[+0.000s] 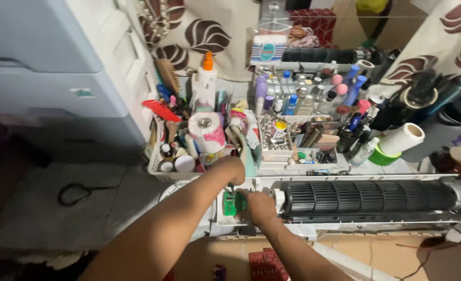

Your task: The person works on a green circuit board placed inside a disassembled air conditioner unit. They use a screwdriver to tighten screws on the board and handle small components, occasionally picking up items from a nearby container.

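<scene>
Fan roller [371, 196]: long black cylinder with fine slats, lying level in a white housing [345, 225]; long axis runs left to right across the view, its left end cap just beside the right hand.
Worktop [392, 167]: crowded behind the housing with bottles, tape rolls, a white basket [160, 171] of brushes and tubes, and a clear tray [277, 140] of small metal parts.
Left hand [229, 169]: reaches in from lower left, wrist bent, knuckles up, above the green board; fingers curl down behind it. Cannot tell whether this grip is closed on anything.
Right hand [260, 205]: comes up from below, sits between the board and the roller's left end; fingers closed together against the board's right edge, seemingly pinching it.
Green board [231, 203]: small circuit board, standing roughly upright in the housing's left end pocket, in line with the roller axis and left of it.
Key relation: board lies directly left of the right hand and below the left hand; right hand is nearer and touching.
</scene>
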